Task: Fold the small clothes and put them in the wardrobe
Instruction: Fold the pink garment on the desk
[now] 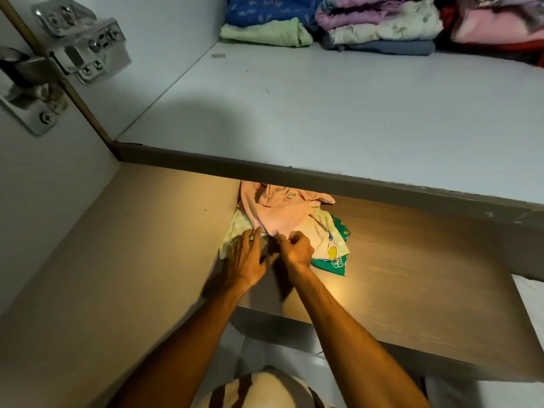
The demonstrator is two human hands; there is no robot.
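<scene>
A small pile of folded clothes lies on the lower wooden wardrobe shelf (412,275), pushed against the left wall. A pink garment (279,213) tops the pile, over a pale green dotted piece (235,231), a white printed piece (326,240) and a green piece (332,265). My left hand (244,257) rests with spread fingers on the pile's front left edge. My right hand (297,245) pinches the pink garment's front hem. The upper shelf hides the back of the pile.
The white upper shelf (323,107) juts out above the pile, with folded clothes stacked at its back (376,22). A metal door hinge (59,54) sits at the upper left. The wardrobe's side wall (103,260) stands close on the left.
</scene>
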